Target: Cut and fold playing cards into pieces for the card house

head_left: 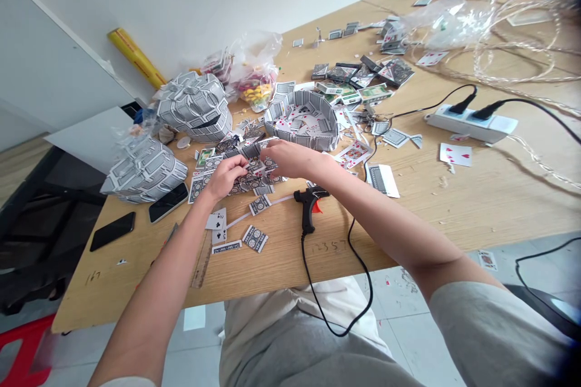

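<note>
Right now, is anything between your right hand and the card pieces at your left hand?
Nothing visible is: the right hand touches the cut playing-card pieces, and the left hand is on their other side. The glue gun lies on the table nearer the person, not between them.

One left hand (222,176); one right hand (290,158); two phones (167,202); one glue gun (309,208); three card bowls (195,106)

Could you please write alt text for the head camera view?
The left hand and right hand work in a pile of cut playing cards on a wooden table, beside a black glue gun, an open bowl built from cards and a card dome.
</note>
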{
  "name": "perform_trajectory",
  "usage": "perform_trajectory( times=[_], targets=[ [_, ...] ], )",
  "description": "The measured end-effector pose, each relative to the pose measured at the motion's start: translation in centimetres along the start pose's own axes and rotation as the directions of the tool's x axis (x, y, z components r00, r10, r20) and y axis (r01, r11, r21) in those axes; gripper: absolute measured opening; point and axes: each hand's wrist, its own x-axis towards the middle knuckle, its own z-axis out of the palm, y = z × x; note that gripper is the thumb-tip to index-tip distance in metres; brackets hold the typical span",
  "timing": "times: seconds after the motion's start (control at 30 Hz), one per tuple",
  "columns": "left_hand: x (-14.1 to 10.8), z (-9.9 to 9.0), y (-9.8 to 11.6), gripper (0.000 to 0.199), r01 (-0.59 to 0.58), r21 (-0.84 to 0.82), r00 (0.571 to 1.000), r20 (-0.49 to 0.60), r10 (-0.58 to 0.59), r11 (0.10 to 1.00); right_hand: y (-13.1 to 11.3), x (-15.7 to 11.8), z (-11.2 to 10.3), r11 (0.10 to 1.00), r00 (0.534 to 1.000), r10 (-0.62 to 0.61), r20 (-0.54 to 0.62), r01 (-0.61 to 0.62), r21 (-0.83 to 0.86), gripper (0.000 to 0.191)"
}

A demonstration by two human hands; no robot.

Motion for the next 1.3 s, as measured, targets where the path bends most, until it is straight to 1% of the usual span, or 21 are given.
perform_trajectory(
  times=[0.07, 0.13, 0.23, 0.3, 0.33, 0.4, 0.47, 0.53, 0.57, 0.63, 0.77, 0.83, 0.93, 1.0, 1.07, 1.1, 1.17, 1.2, 1.23, 1.27, 1.3],
  targets=[
    [-0.2, 0.1, -0.2, 0.016, -0.016, -0.045, 0.998, -0.064, 0.013, 0.999, 0.0, 0.0, 0.1, 1.0, 1.0, 0.004, 0.003, -0.004, 0.0, 0.031],
    [-0.4, 0.1, -0.4, 0.015, -0.034, -0.089, 0.99, -0.139, 0.021, 0.995, 0.1, 0.0, 0.2, 1.0, 1.0, 0.002, 0.004, -0.002, -0.001, 0.029],
    [-0.7, 0.0, -0.1, 0.014, -0.068, -0.166, 0.969, -0.247, 0.026, 0.984, -0.1, 0.2, 0.1, 0.998, 0.999, -0.014, -0.038, 0.016, 0.056, 0.039],
    [-1.3, 0.0, 0.6, 0.016, -0.093, -0.219, 0.954, -0.299, 0.024, 0.971, -0.5, 0.2, -0.1, 0.972, 0.99, -0.071, -0.119, 0.096, 0.213, 0.05],
    [-1.7, 0.0, 1.1, 0.017, -0.102, -0.249, 0.949, -0.316, 0.019, 0.963, -0.7, 0.2, -0.2, 0.935, 0.981, -0.108, -0.163, 0.156, 0.317, 0.05],
    [-2.9, 0.3, 2.1, 0.019, -0.112, -0.337, 0.944, -0.329, -0.006, 0.935, -1.3, 0.1, -0.6, 0.822, 0.963, -0.164, -0.212, 0.253, 0.511, 0.04],
    [-4.2, 0.6, 2.7, 0.022, -0.112, -0.475, 0.946, -0.32, -0.053, 0.873, -1.7, -0.1, -1.0, 0.714, 0.963, -0.181, -0.199, 0.267, 0.647, 0.033],
    [-5.6, 0.9, 2.9, 0.025, -0.106, -0.547, 0.945, -0.316, -0.088, 0.83, -2.1, -0.3, -1.3, 0.63, 0.969, -0.182, -0.166, 0.245, 0.737, 0.034],
    [-6.3, 1.1, 2.9, 0.027, -0.101, -0.55, 0.942, -0.32, -0.097, 0.829, -2.2, -0.4, -1.4, 0.593, 0.971, -0.185, -0.153, 0.234, 0.77, 0.034],
    [-7.5, 1.4, 2.8, 0.03, -0.094, -0.516, 0.939, -0.329, -0.096, 0.851, -2.6, -0.5, -1.3, 0.549, 0.974, -0.176, -0.139, 0.215, 0.808, 0.037],
    [-9.6, 2.1, 3.1, 0.03, -0.079, -0.378, 0.929, -0.364, -0.069, 0.923, -3.5, -0.5, -0.9, 0.525, 0.988, -0.089, -0.125, 0.153, 0.837, 0.049],
    [-10.7, 2.4, 3.4, 0.029, -0.048, -0.322, 0.922, -0.379, -0.082, 0.945, -3.9, -0.6, -1.0, 0.516, 0.991, -0.056, -0.119, 0.131, 0.846, 0.048],
    [-12.6, 2.8, 3.4, 0.028, 0.002, -0.295, 0.923, -0.368, -0.116, 0.956, -4.0, -1.0, -1.7, 0.544, 0.984, 0.051, -0.172, 0.117, 0.831, 0.039],
    [-13.9, 3.0, 3.0, 0.027, 0.029, -0.288, 0.92, -0.367, -0.139, 0.957, -3.9, -1.2, -2.3, 0.585, 0.961, 0.15, -0.235, 0.105, 0.804, 0.033],
    [-14.9, 2.9, 2.4, 0.026, 0.041, -0.292, 0.906, -0.393, -0.159, 0.955, -3.9, -1.2, -2.3, 0.66, 0.944, 0.19, -0.271, 0.082, 0.747, 0.031],
    [-15.2, 2.7, 2.1, 0.026, 0.041, -0.295, 0.893, -0.417, -0.167, 0.955, -3.9, -1.0, -2.0, 0.712, 0.947, 0.178, -0.268, 0.064, 0.699, 0.032],
    [-15.4, 2.1, 1.4, 0.026, 0.041, -0.288, 0.865, -0.469, -0.179, 0.957, -4.3, -0.6, -0.6, 0.835, 0.973, 0.106, -0.205, 0.025, 0.55, 0.031],
    [-15.3, 1.7, 1.0, 0.027, 0.048, -0.28, 0.854, -0.486, -0.184, 0.959, -4.6, -0.4, 0.3, 0.891, 0.988, 0.067, -0.14, 0.004, 0.454, 0.028],
    [-15.1, 1.3, 0.6, 0.028, 0.058, -0.27, 0.85, -0.492, -0.189, 0.961, -4.9, -0.2, 1.2, 0.933, 0.996, 0.046, -0.076, -0.016, 0.359, 0.021],
    [-14.7, 0.8, 0.2, 0.029, 0.075, -0.258, 0.855, -0.481, -0.195, 0.963, -5.2, -0.1, 2.1, 0.963, 0.997, 0.067, -0.036, -0.055, 0.266, 0.015],
    [-14.3, 0.5, -0.2, 0.031, 0.095, -0.241, 0.868, -0.454, -0.199, 0.966, -5.5, 0.0, 2.9, 0.97, 0.995, 0.089, -0.032, -0.08, 0.228, 0.021]
  ],
)
